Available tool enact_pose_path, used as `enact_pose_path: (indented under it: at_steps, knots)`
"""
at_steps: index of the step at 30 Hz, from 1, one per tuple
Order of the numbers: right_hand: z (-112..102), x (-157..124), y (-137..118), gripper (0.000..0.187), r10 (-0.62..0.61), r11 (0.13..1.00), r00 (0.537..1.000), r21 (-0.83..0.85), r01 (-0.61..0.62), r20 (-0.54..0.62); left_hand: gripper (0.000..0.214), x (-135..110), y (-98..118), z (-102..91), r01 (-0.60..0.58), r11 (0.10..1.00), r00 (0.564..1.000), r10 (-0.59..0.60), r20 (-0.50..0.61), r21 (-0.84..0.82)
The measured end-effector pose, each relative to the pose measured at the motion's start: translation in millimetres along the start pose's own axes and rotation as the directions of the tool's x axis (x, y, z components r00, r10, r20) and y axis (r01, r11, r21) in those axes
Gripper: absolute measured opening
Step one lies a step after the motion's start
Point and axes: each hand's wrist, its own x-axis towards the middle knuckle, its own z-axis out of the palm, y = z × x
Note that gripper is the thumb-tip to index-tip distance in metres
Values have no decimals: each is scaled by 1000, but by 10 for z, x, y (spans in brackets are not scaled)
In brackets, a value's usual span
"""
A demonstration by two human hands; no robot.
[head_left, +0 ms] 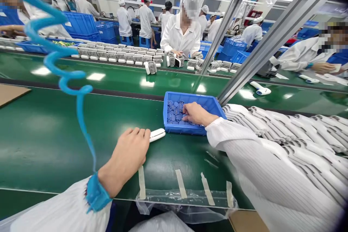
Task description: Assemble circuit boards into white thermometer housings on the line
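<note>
My left hand (pixel 129 151) rests on the green bench with its fingers closed round a white plastic piece (pixel 157 135) whose end sticks out to the right. A blue wrist strap (pixel 95 195) with a coiled blue cord (pixel 58 58) is on that wrist. My right hand (pixel 196 113) reaches into a shallow blue tray (pixel 174 127) holding several small blue-grey parts (pixel 174 110); its fingertips pinch down among them, and what they grip is hidden.
Rows of white housings (pixel 293 130) lie stacked at my right. A green conveyor (pixel 114 76) runs across, carrying white devices (pixel 119 56). A slanted metal post (pixel 272 38) rises behind the tray. Workers in white coats (pixel 181 36) sit opposite. Tape strips (pixel 179 183) hold a plastic bag at the bench edge.
</note>
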Motion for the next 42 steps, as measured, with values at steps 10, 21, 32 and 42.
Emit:
enact_pose_path:
  at_steps: [10, 21, 32, 42]
  knots:
    - [-259, -926, -341, 27, 97, 673, 988, 740, 22, -117, 35, -41, 112, -186, 154, 512, 986, -137, 96, -845]
    - [56, -1371, -788, 43, 310, 394, 922, 914, 96, -231, 36, 75, 411, -197, -15, 442, 998, -50, -41, -897]
    - [207, -1521, -742, 17, -11, 734, 894, 604, 312, -449, 29, 88, 402, -97, -199, 733, 980, 130, -153, -651]
    - [423, -1808, -720, 14, 48, 807, 969, 581, 106, -244, 30, 41, 541, 151, -15, 721, 889, -308, -339, -693]
